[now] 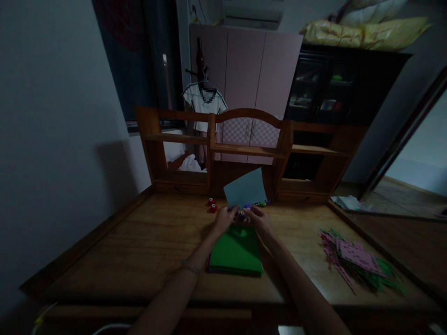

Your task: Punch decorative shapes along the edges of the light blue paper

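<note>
My left hand (pixel 225 220) is closed at the lower edge of a light blue sheet (pixel 246 188). What its fingers grip is too small and dark to make out. Opposite it, my right hand (pixel 261 219) pinches a small purple piece (pixel 247 207). A small dark piece with a pale round top (pixel 242 215) shows between the two hands. Beneath them lies a stack of green sheets (pixel 235 252), its lower edge towards me. Just left of my left hand stand two small red spool-like pieces (pixel 213 209). Small green and purple pieces (pixel 263 204) lie along the sheet's lower right edge.
Pink and green cut-out strips (pixel 359 258) are heaped on the right of the wooden desk (pixel 157 246). A wooden shelf unit (pixel 249 150) rises along the desk's back edge. White wall borders the left side. Wardrobe doors (pixel 244 70) and a hanging shirt (pixel 204 104) are beyond.
</note>
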A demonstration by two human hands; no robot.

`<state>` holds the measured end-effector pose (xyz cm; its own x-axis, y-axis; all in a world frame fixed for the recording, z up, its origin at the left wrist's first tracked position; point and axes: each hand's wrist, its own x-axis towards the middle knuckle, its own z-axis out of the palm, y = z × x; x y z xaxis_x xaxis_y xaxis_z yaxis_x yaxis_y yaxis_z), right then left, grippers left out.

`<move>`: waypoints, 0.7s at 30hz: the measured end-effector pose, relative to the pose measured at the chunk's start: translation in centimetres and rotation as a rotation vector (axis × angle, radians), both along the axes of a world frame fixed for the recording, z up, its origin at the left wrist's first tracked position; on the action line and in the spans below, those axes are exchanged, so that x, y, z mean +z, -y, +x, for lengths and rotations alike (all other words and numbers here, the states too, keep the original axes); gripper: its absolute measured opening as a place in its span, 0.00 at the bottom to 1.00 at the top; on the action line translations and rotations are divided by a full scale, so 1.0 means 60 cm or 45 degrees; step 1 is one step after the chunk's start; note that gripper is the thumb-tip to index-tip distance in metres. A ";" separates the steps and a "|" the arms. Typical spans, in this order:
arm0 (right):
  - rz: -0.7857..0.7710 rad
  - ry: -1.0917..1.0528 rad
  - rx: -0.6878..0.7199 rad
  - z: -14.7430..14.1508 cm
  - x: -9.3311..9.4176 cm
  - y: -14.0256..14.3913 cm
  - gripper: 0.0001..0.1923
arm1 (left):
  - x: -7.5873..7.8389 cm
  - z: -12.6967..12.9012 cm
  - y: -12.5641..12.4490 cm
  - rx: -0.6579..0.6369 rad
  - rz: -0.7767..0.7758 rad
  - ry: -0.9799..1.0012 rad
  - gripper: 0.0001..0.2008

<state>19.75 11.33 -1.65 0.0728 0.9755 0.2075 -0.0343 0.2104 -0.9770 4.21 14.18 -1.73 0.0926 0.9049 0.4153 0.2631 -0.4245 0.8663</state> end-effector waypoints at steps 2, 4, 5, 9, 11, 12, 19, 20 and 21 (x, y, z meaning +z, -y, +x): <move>-0.001 0.032 0.013 0.000 -0.005 -0.002 0.18 | -0.002 0.001 -0.001 0.016 -0.012 -0.014 0.21; -0.018 0.050 0.003 0.000 -0.009 -0.003 0.18 | -0.005 0.003 -0.003 0.029 -0.040 -0.020 0.22; -0.024 0.057 -0.010 0.000 -0.010 -0.003 0.18 | -0.007 0.004 -0.004 0.024 -0.049 -0.020 0.23; -0.022 0.006 -0.016 -0.003 -0.004 0.002 0.18 | -0.020 0.007 -0.013 -0.032 -0.047 -0.018 0.24; -0.003 -0.030 0.014 -0.005 0.002 0.006 0.17 | -0.027 0.009 -0.017 -0.035 -0.048 -0.021 0.24; 0.005 -0.043 0.030 -0.006 0.005 0.008 0.17 | -0.029 0.009 -0.018 -0.030 -0.050 -0.023 0.25; -0.001 -0.066 0.042 -0.010 0.013 0.012 0.18 | -0.032 0.008 -0.018 -0.076 -0.049 -0.058 0.25; -0.005 -0.062 0.034 -0.010 0.014 0.012 0.19 | -0.031 0.008 -0.018 -0.076 -0.055 -0.062 0.25; -0.012 -0.053 0.026 -0.010 0.016 0.013 0.19 | -0.030 0.008 -0.017 -0.073 -0.063 -0.063 0.25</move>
<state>19.13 10.57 -0.70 0.0615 0.9787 0.1956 -0.0788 0.2001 -0.9766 4.67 15.21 -3.54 0.1642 0.9168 0.3640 0.2830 -0.3973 0.8730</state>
